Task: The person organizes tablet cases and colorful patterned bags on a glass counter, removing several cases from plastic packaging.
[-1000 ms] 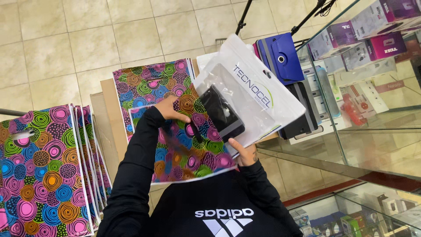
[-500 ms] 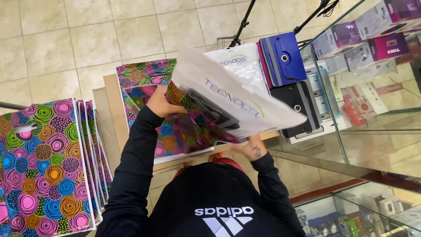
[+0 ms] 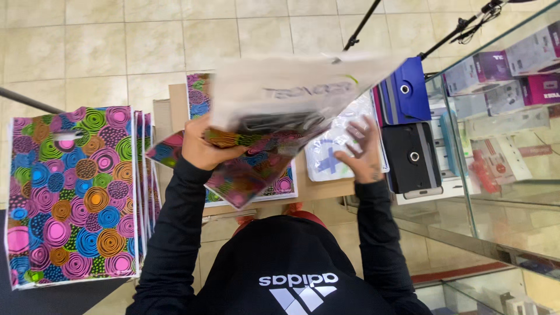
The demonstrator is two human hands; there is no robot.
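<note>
We are seeing a glossy plastic pouch (image 3: 291, 93) above our left fingers (image 3: 201, 143), matt printed bag (image 3: 245, 169) beneath.

Both arms in black sleeves, bent, reaching forward. Left hand (image 3: 201, 149) clenched, fingers curled in a grip. Right hand (image 3: 363, 149) open, fingers spread, palm down.

A: What differs from a second ago?
B: The clear packet (image 3: 291, 96) now tilts flat, edge-on. The right hand (image 3: 360, 149) has let go, spread over the white pouch (image 3: 326, 154) at centre right.
</note>
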